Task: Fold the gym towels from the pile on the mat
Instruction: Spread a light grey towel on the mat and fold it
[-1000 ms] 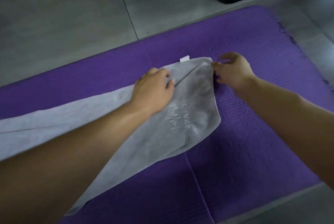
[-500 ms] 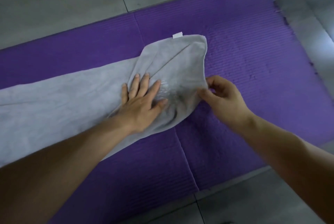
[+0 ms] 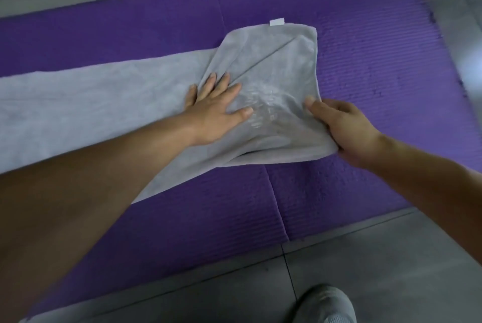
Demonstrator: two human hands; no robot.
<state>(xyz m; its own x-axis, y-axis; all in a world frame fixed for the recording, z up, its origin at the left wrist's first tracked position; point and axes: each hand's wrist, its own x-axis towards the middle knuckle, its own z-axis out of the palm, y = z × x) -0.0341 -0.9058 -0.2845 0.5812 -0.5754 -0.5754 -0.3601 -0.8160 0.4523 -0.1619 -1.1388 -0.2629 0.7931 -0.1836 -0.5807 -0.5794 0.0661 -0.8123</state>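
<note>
Towel [image 3: 104,103] lies lengthwise across the mat [image 3: 378,56], its end near the mat's middle doubled over. We see the left hand [image 3: 219,114] flat, fingers spread, pinning the fold, probably so it won't slide. The right hand [image 3: 347,129] pinches the flap's corner nearest the mat's near edge, likely to square it.

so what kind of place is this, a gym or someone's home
Likely a gym or workout room, though a home is possible: a purple ribbed exercise mat lies on a grey tiled floor, with a grey towel spread across it.
</note>
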